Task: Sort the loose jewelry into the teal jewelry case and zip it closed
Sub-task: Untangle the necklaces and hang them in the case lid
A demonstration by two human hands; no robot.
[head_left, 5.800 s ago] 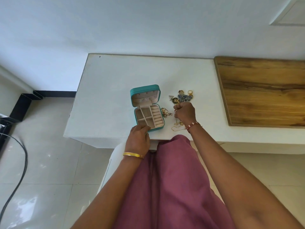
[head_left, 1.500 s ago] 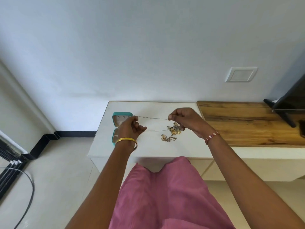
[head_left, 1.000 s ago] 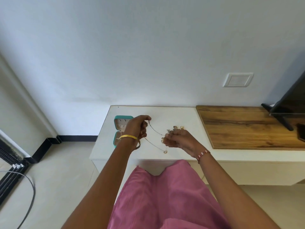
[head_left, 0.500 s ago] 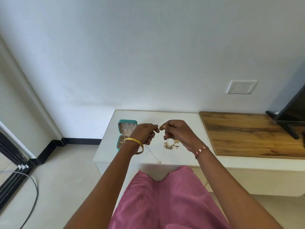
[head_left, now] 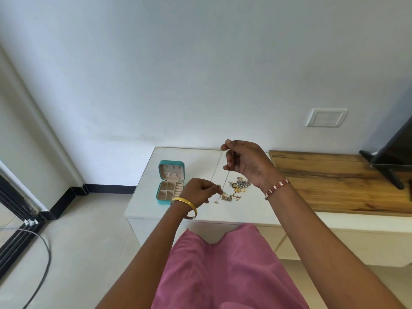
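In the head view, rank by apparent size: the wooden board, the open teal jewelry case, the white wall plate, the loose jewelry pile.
1. Wooden board, by far the largest.
2. Open teal jewelry case.
3. White wall plate, though it sits farther back, so its true size is unsure.
4. Loose jewelry pile, smallest.

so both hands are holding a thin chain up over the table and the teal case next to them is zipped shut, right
Not quite: the case is open, not zipped shut. The head view shows its lid standing up and the compartments inside exposed. The rest holds: the left hand and right hand both pinch the thin chain above the table.
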